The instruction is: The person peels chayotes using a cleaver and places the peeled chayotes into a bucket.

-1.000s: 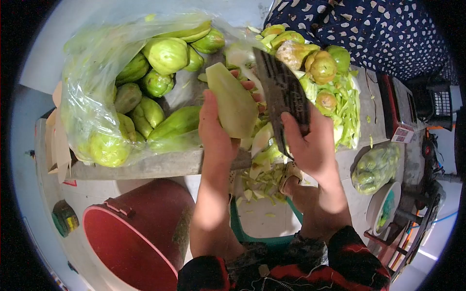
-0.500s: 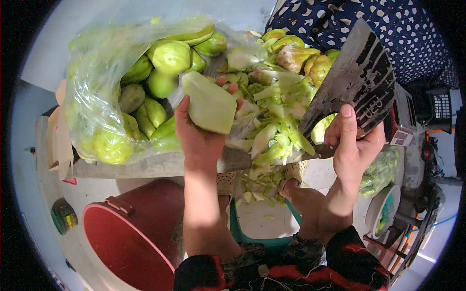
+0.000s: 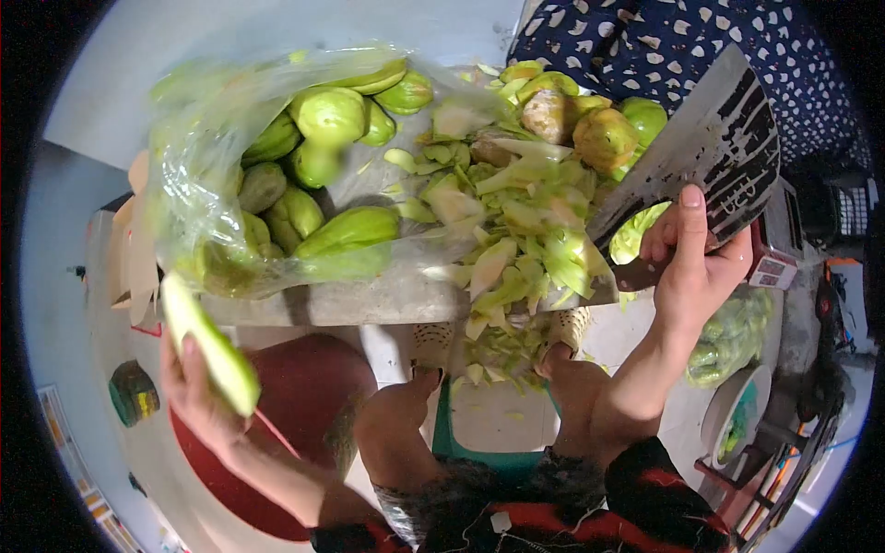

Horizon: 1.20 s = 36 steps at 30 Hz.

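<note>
Over the rim of the red bin, my left hand is closed around a peeled pale-green chayote, slightly blurred by motion. My right hand grips a broad cleaver with a dark-streaked blade, raised above the right end of the board. Beneath and beside the blade lies a heap of chayote peelings. Whole green chayotes rest in and around an open clear plastic bag on the left part of the board. The cleaver's handle is mostly hidden by my fingers.
Yellowish, blemished chayotes sit behind the peelings. Another person's dark patterned clothing is close at the far right. More peelings lie on the floor between my feet. A bagged green pile and a white bucket stand at right.
My left hand has carried the peeled chayote from above the board leftward and down to the red bin. My right hand and the cleaver have shifted slightly right in view.
</note>
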Each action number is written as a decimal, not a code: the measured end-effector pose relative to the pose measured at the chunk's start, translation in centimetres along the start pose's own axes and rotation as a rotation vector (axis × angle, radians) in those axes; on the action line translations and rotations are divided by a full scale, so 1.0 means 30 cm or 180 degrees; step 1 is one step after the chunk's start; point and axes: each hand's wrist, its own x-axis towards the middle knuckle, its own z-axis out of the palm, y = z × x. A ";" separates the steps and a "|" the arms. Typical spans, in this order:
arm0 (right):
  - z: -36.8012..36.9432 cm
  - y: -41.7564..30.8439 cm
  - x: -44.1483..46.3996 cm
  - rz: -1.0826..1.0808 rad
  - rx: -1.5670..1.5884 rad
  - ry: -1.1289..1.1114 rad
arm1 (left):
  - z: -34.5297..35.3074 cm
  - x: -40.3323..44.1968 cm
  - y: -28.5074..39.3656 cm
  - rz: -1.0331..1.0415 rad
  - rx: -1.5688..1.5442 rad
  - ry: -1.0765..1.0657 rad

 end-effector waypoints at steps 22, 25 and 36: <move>-0.068 -0.003 0.035 0.0229 -0.0357 -0.0137 | 0.267 -0.068 0.004 0.2321 0.2318 -0.1296; -0.073 -0.008 0.034 0.0284 -0.0494 -0.0167 | 0.485 0.059 -0.029 0.2112 0.3062 -0.2106; -0.107 -0.007 0.054 0.0398 -0.0563 -0.0274 | 0.604 0.092 -0.110 0.1038 0.4979 -0.3262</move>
